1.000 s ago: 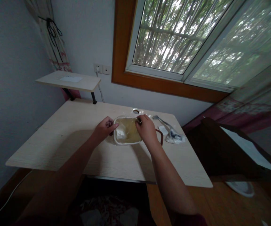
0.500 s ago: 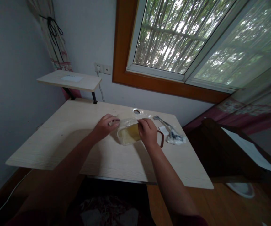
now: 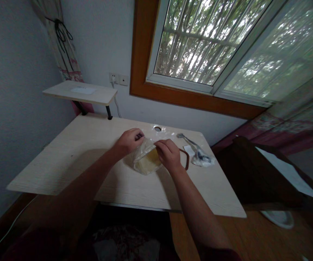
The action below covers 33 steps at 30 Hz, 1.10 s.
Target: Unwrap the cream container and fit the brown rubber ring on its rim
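**Clear plastic bag with a yellowish pouch held over the desk**

The clear plastic bag (image 3: 145, 159) sits mid-desk, pinched at its top by both hands. The pale wooden desk (image 3: 91, 156) spans the near scene, with a raised shelf (image 3: 91, 95) at its far left. The left hand (image 3: 129, 140) grips the bag's far-left edge; the right hand (image 3: 167, 155) clasps its right side. A small packet with dark parts (image 3: 200, 156) lies just right.
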Each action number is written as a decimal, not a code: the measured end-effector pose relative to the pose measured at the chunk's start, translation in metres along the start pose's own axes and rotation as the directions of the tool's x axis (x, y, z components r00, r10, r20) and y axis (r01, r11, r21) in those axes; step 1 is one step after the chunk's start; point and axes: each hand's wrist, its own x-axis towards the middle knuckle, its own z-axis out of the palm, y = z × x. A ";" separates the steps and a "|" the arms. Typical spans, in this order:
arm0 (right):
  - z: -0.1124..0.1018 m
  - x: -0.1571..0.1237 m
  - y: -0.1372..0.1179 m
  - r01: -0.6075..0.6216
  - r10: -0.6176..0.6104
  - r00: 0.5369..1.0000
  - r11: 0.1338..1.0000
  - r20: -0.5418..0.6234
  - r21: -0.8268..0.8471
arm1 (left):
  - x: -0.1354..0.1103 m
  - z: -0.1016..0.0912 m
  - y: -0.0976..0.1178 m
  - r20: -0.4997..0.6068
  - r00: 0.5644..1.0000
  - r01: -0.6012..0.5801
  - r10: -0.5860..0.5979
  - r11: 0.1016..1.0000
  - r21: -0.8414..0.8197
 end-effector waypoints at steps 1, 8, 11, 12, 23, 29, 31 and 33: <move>0.000 0.001 0.000 0.019 -0.018 1.000 1.000 -0.008 0.019 | 0.001 0.001 -0.002 0.005 0.998 0.057 -0.057 0.998 -0.028; -0.001 0.003 0.000 0.025 -0.029 0.999 0.994 0.030 0.105 | 0.000 -0.005 -0.015 0.019 0.973 0.231 -0.230 0.972 -0.049; 0.000 0.002 0.000 0.026 -0.033 0.998 0.993 0.056 0.118 | 0.001 -0.010 -0.017 -0.039 0.977 0.214 -0.211 0.973 0.088; 0.001 0.002 0.000 0.027 -0.034 0.997 0.993 0.063 0.119 | 0.002 -0.012 -0.016 -0.065 0.981 0.187 -0.180 0.975 0.119; -0.003 0.009 -0.004 -0.185 0.182 0.981 0.982 0.067 0.035 | -0.014 0.004 -0.005 0.145 0.971 -0.157 0.193 0.961 -0.226; -0.005 0.012 -0.006 -0.417 0.415 0.908 0.909 0.060 0.023 | -0.024 0.017 -0.065 0.209 0.953 -0.245 0.219 0.963 0.109; -0.004 0.014 -0.005 -0.497 0.495 0.865 0.867 0.085 0.008 | -0.025 0.012 -0.078 0.194 0.974 -0.162 0.117 0.957 0.241; -0.004 0.017 -0.005 -0.554 0.551 0.828 0.833 0.099 -0.006 | -0.024 0.004 -0.077 0.096 0.995 -0.061 0.035 0.956 0.288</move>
